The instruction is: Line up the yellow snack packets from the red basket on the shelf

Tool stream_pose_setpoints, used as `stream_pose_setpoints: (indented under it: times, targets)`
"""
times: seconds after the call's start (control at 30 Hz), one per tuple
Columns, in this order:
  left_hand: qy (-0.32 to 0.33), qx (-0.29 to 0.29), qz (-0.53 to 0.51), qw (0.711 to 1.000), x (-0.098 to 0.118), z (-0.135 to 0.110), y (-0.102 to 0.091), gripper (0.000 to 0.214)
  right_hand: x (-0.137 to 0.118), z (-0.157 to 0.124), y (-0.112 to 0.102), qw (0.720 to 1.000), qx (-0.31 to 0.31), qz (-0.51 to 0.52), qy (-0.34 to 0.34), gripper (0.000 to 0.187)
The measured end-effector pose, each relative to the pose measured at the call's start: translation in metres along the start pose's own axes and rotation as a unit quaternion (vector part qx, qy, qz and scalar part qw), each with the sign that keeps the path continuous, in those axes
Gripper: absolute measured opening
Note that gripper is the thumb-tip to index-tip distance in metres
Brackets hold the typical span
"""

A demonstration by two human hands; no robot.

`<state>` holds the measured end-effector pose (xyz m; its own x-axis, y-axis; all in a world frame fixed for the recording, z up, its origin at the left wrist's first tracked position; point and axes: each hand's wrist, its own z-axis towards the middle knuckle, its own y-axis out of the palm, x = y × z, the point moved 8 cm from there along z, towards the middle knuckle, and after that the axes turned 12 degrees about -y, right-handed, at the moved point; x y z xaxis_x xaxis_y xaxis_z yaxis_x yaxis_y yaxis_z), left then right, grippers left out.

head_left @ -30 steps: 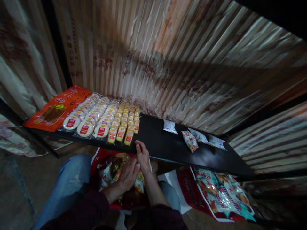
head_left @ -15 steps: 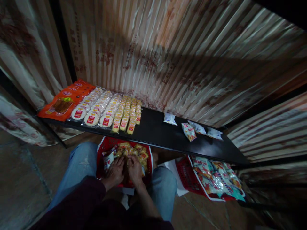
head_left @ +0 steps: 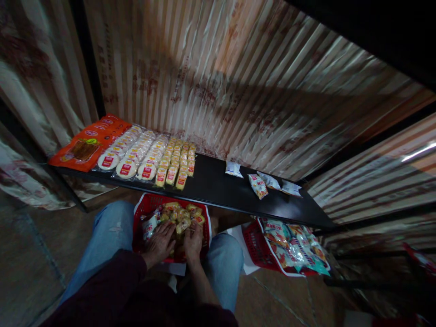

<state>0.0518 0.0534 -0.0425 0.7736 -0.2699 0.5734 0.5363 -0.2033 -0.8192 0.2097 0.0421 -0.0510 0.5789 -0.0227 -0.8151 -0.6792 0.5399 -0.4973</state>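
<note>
A red basket with a white rim (head_left: 208, 217) stands between my knees. It holds several small yellow-wrapped snack packets (head_left: 183, 224) and, on its left side, a white snack bag (head_left: 149, 227). My left hand (head_left: 162, 241) reaches into the basket with its fingers stretched over the packets. On the other side of the pile my right hand (head_left: 193, 241) is open, fingertips against the yellow packets. Both palms face down, so what lies under them is hidden.
Above the basket runs a black shelf (head_left: 214, 181). On it are an orange bag (head_left: 90, 141), rows of round white packets (head_left: 126, 168), yellow packets (head_left: 181, 180) and several small bags (head_left: 258, 186). A second red basket (head_left: 260, 250) with snack bags stands right.
My right hand has loosened from curled to more spread fingers, and the hands have moved slightly apart. The view has shifted a little to the right.
</note>
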Motion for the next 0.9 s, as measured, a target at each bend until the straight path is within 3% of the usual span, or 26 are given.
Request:
stream_pose_setpoints:
  times: [0.27, 0.53, 0.77, 0.9]
  targets:
    - [-0.009, 0.002, -0.041, 0.999, -0.003, 0.001, 0.001, 0.061, -0.003, -0.006, 0.012, 0.997, -0.029, 0.078, 0.009, 0.034]
    - [-0.061, 0.032, -0.087, 0.994, -0.018, 0.007, 0.001, 0.053, -0.019, -0.012, 0.028, 0.981, -0.098, 0.163, 0.026, 0.032]
    - [-0.151, 0.077, -0.122, 0.978, -0.032, 0.009, -0.005, 0.035, -0.041, -0.017, 0.031, 0.955, -0.16, 0.249, 0.019, 0.029]
    - [-0.205, 0.077, -0.171, 0.961, -0.034, 0.008, -0.014, 0.036, -0.043, -0.022, 0.031, 0.936, -0.15, 0.315, 0.037, 0.033]
